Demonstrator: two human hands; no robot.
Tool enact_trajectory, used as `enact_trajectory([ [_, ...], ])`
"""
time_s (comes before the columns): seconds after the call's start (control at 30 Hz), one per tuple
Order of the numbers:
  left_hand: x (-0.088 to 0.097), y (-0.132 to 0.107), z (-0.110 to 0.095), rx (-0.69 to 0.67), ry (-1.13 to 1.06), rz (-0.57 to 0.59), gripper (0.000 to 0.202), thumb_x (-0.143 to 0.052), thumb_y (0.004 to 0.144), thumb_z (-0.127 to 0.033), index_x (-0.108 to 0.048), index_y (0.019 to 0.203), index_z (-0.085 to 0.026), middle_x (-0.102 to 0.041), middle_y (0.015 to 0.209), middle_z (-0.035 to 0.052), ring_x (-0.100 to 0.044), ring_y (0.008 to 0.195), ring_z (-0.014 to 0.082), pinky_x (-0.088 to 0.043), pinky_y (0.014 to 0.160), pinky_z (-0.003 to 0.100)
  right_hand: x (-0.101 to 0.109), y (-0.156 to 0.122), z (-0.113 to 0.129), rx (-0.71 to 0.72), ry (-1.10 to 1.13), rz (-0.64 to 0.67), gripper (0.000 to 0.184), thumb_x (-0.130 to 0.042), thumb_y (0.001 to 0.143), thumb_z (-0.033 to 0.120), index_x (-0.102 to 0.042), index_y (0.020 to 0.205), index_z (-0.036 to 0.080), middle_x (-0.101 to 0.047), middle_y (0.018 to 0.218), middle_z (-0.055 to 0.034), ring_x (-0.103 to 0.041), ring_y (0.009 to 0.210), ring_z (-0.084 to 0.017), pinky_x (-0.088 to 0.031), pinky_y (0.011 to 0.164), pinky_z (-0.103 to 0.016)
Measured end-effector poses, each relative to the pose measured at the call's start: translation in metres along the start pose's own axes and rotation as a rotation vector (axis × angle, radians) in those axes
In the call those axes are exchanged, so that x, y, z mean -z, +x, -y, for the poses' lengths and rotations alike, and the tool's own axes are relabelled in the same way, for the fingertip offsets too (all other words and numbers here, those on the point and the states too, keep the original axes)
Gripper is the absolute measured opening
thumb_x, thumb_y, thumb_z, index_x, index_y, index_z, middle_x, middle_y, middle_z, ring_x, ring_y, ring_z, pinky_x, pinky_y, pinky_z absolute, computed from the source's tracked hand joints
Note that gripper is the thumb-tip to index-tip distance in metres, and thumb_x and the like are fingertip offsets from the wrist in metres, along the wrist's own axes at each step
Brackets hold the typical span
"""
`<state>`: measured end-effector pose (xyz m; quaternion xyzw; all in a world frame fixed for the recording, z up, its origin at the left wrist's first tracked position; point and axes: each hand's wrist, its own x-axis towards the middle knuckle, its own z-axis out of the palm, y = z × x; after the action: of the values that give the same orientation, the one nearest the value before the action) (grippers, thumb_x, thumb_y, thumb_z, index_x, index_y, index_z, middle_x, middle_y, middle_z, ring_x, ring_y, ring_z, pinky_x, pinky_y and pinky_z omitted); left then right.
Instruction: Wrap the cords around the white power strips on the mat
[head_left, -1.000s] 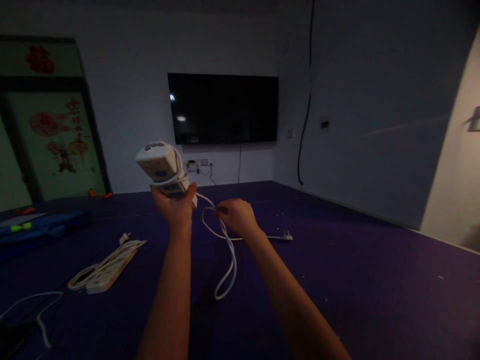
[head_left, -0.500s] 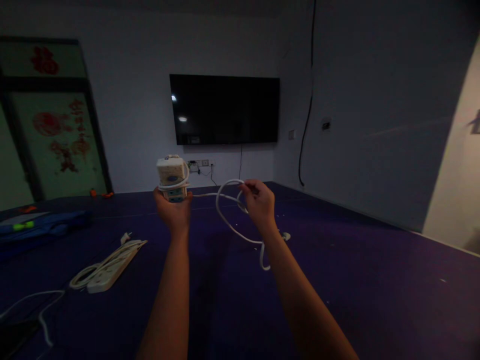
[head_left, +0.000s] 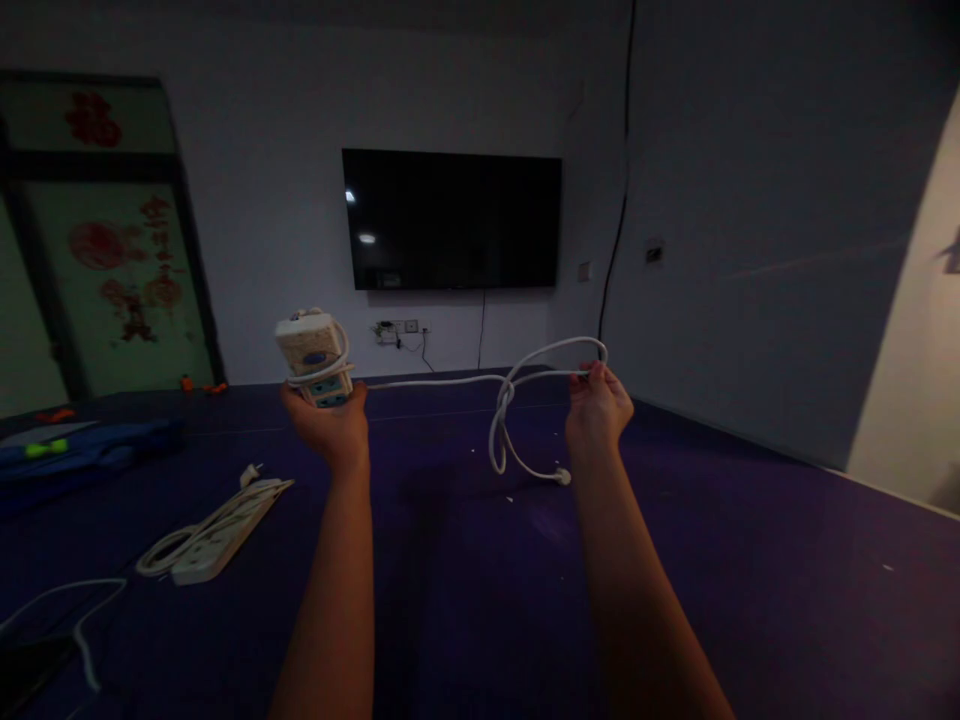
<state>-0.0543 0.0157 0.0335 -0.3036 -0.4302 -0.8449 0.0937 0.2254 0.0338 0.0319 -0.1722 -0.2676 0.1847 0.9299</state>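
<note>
My left hand (head_left: pixel 330 425) grips a white power strip (head_left: pixel 306 350) held upright, its sockets low near my palm and part of its cord wound around it. From there the white cord (head_left: pixel 442 381) runs across to my right hand (head_left: pixel 600 405), which pinches it between thumb and fingers. Midway the cord crosses itself in a loose loop that looks like a slack knot. Below the loop, the cord's plug (head_left: pixel 562 477) hangs free, left of my right wrist.
A second power strip (head_left: pixel 225 535) with its cord lies on the purple floor (head_left: pixel 480 600) at left. Blue cloth (head_left: pixel 112 445) lies farther left, and a white cable (head_left: pixel 86 640) is near the lower left corner. A television (head_left: pixel 454 220) hangs on the far wall.
My hands have moved apart, the right one to the right and the left one slightly left. The cord between them is stretched straighter, and its plug hangs more in view.
</note>
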Motion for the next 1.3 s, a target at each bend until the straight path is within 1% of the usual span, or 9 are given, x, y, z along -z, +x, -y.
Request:
enact_trajectory([
  [0.23, -0.001, 0.007, -0.002, -0.070, -0.106, 0.020, 0.064, -0.081, 0.046, -0.017, -0.045, 0.099, -0.020, -0.059, 0.101, 0.0039, -0.059, 0.103, 0.0219, -0.044, 0.095, 0.037, 0.018, 0.010, -0.009, -0.245, -0.148, 0.040, 0.023, -0.075, 0.063, 0.027, -0.057, 0.067, 0.013, -0.057, 0.056, 0.0033, -0.051, 0.044, -0.005, -0.046, 0.043, -0.016],
  [0.43, -0.009, 0.001, -0.005, 0.026, -0.212, 0.046, 0.067, -0.082, 0.044, -0.017, -0.044, 0.099, -0.019, -0.059, 0.104, 0.0042, -0.061, 0.098, 0.0216, -0.049, 0.088, 0.037, 0.041, 0.001, -0.051, -0.345, -0.756, 0.240, 0.027, -0.065, 0.066, 0.013, -0.060, 0.092, 0.010, -0.056, 0.048, 0.0057, -0.055, 0.040, -0.009, -0.047, 0.041, -0.019],
  [0.53, -0.013, -0.001, -0.001, 0.036, -0.227, 0.055, 0.067, -0.082, 0.046, -0.019, -0.044, 0.101, -0.018, -0.058, 0.104, 0.0046, -0.061, 0.097, 0.0215, -0.049, 0.086, 0.036, 0.049, -0.010, -0.069, -0.353, -0.917, 0.369, 0.030, -0.066, 0.060, 0.010, -0.065, 0.091, 0.011, -0.051, 0.041, 0.0088, -0.052, 0.035, -0.011, -0.046, 0.041, -0.021],
  [0.67, -0.012, 0.001, 0.003, 0.031, -0.207, 0.039, 0.068, -0.083, 0.046, -0.020, -0.044, 0.101, -0.019, -0.059, 0.104, 0.0045, -0.061, 0.096, 0.0210, -0.049, 0.086, 0.036, 0.047, -0.021, -0.075, -0.280, -1.071, 0.574, 0.025, -0.069, 0.053, 0.005, -0.070, 0.075, 0.016, -0.060, 0.050, 0.0041, -0.062, 0.052, -0.013, -0.050, 0.057, -0.023],
  [0.77, -0.010, 0.003, 0.002, 0.039, -0.195, 0.025, 0.068, -0.083, 0.045, -0.020, -0.044, 0.101, -0.019, -0.059, 0.104, 0.0045, -0.061, 0.096, 0.0207, -0.049, 0.086, 0.035, 0.032, -0.027, -0.066, -0.208, -1.095, 0.730, 0.034, -0.067, 0.055, 0.002, -0.073, 0.084, 0.018, -0.071, 0.073, -0.0023, -0.067, 0.075, -0.016, -0.051, 0.074, -0.026],
  [0.93, -0.006, 0.006, -0.003, 0.104, -0.221, 0.028, 0.068, -0.082, 0.043, -0.017, -0.044, 0.100, -0.018, -0.058, 0.102, 0.0046, -0.060, 0.094, 0.0202, -0.049, 0.085, 0.036, -0.007, -0.055, -0.042, -0.071, -1.014, 1.311, 0.049, -0.055, 0.064, -0.005, -0.071, 0.102, 0.021, -0.073, 0.092, -0.0038, -0.067, 0.086, -0.015, -0.050, 0.080, -0.027],
  [1.1, -0.006, 0.009, 0.001, 0.101, -0.234, 0.002, 0.067, -0.082, 0.043, -0.015, -0.043, 0.098, -0.018, -0.058, 0.100, 0.0030, -0.061, 0.093, 0.0191, -0.049, 0.085, 0.035, -0.025, -0.097, -0.032, -0.128, -1.080, 1.685, 0.027, -0.070, 0.067, 0.013, -0.073, 0.093, 0.017, -0.074, 0.083, -0.0040, -0.068, 0.077, -0.015, -0.049, 0.067, -0.022],
  [1.2, -0.006, 0.010, 0.002, 0.088, -0.238, 0.004, 0.068, -0.082, 0.044, -0.015, -0.043, 0.100, -0.018, -0.058, 0.102, 0.0033, -0.061, 0.094, 0.0193, -0.050, 0.085, 0.035, -0.026, -0.114, -0.033, -0.045, -1.317, 1.734, 0.020, -0.076, 0.064, 0.031, -0.074, 0.079, 0.018, -0.074, 0.079, -0.0063, -0.068, 0.074, -0.018, -0.046, 0.061, -0.022],
  [1.3, -0.004, 0.011, 0.000, 0.097, -0.245, -0.009, 0.069, -0.082, 0.044, -0.013, -0.044, 0.101, -0.017, -0.058, 0.102, 0.0031, -0.060, 0.096, 0.0194, -0.049, 0.087, 0.035, -0.026, -0.125, -0.034, 0.113, -1.545, 1.714, 0.034, -0.074, 0.064, 0.048, -0.074, 0.079, 0.019, -0.073, 0.086, -0.0097, -0.068, 0.083, -0.024, -0.048, 0.065, -0.026],
])
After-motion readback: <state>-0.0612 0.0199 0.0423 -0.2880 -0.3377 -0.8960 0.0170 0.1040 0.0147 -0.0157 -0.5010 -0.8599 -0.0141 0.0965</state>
